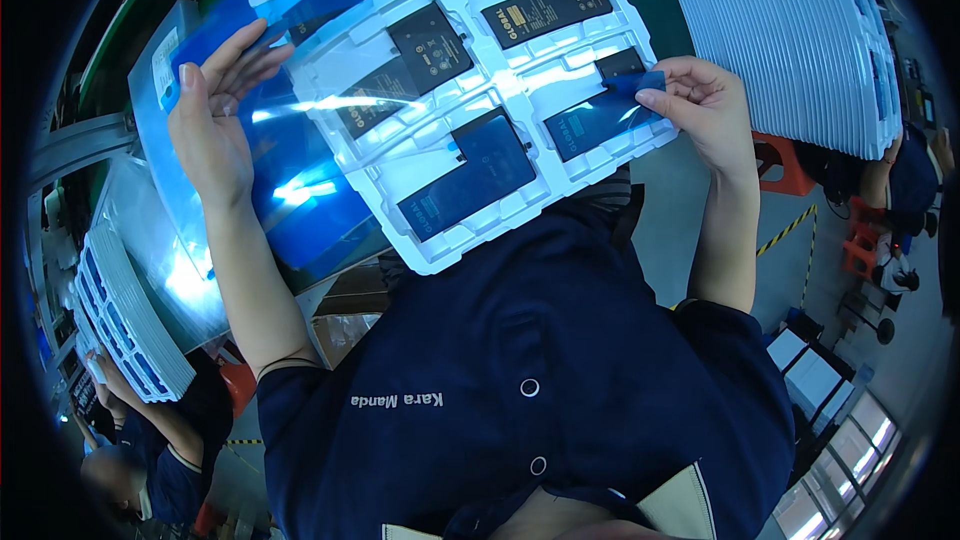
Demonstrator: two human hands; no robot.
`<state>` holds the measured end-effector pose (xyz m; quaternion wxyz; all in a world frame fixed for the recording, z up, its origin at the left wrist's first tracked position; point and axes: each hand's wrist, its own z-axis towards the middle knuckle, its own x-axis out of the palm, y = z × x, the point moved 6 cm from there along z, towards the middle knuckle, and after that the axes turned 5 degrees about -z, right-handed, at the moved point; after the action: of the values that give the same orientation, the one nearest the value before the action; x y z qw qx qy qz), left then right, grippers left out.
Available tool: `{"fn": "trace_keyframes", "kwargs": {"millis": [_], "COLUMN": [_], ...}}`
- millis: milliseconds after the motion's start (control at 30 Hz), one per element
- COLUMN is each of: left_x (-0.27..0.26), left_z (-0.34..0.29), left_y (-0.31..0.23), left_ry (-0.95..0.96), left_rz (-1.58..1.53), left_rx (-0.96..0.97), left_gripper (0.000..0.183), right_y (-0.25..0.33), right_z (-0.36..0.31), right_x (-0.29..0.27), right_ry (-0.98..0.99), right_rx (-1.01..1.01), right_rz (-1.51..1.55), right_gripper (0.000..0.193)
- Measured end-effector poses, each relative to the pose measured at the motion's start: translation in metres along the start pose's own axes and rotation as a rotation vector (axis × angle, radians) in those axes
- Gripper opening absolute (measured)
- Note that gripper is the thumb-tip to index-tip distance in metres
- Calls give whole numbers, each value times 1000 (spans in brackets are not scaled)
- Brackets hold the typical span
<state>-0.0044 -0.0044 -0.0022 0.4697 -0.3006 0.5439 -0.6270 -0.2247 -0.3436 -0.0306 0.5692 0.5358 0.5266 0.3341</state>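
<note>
A white moulded plastic tray (425, 252) lies in front of me, with several flat black L-shaped battery packs (548, 2) in its pockets. Between the thumb and fingers of my right hand (705, 105) is the blue edge of a protective film (610, 112), above the battery at the tray's right near corner. Clear, glossy film stretches leftward across the tray's near batteries. My left hand (222, 105) is raised at the tray's left side, its thumb and fingers apart. It is next to the film's bluish left part; whether it touches the film is hard to tell.
Blue film sheets (300, 210) lie left of the tray on the green table. A tall stack of white trays (775, 30) stands at the right. Another tray stack (130, 310) is at the left, near a co-worker's hand (110, 375). Orange stools (780, 162) stand beyond.
</note>
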Motion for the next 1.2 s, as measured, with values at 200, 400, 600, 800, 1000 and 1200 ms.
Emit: {"fn": "trace_keyframes", "kwargs": {"millis": [200, 400, 600, 800, 1000, 1200], "left_x": [1, 2, 1, 1, 3, 0], "left_z": [0, 0, 0, -1, 0, -4], "left_y": [-2, -1, -1, -1, -2, -6], "left_ry": [9, 8, 10, 3, -5, 65], "left_rz": [7, -20, -3, 4, -9, -86], "left_rx": [2, -1, 4, 0, -12, -2], "left_gripper": [63, 63, 63, 63, 60, 34], "right_y": [1, 2, 2, 0, 1, 54], "right_z": [0, 1, 1, 0, -1, -6], "right_x": [0, 2, 2, 2, 5, 11], "right_ry": [-3, 0, 2, -3, -26, -250], "right_rx": [-5, -3, -6, -5, 23, -203], "right_rz": [-36, -34, -45, -85, -221, -788], "right_gripper": [20, 20, 20, 21, 23, 51]}}
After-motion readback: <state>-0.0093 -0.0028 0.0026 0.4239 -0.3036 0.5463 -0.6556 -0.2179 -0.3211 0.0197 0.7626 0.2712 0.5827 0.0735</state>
